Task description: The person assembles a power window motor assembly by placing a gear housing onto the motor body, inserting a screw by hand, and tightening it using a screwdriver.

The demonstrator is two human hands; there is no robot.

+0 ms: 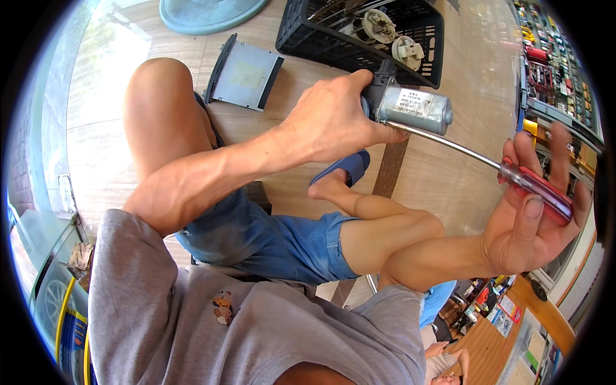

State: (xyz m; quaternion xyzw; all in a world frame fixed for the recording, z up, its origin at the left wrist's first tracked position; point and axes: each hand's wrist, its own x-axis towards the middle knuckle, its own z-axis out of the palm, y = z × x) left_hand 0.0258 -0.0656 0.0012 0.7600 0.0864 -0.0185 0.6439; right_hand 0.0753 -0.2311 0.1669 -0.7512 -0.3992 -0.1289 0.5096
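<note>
My left hand (333, 119) is wrapped round the black end of a small electric motor (420, 110), a silver cylinder with a white label. The far side of its black housing is hidden behind my fingers. A screwdriver (538, 192) with a clear red handle rests between the thumb and fingers of my right hand (523, 234), some of those fingers standing away from it. Its long steel shaft slants up to the left, and the tip meets the motor near my left thumb; whether it sits in a screw I cannot tell.
Beyond the motor stands a black plastic crate (308, 40) with several parts in it. A flat metal box-shaped unit (244, 72) lies on the tiled floor by my left knee, near a round pale-blue lid-like object (212, 16). Shelves of small goods (558, 70) line the right; another person (446, 359) is at lower right.
</note>
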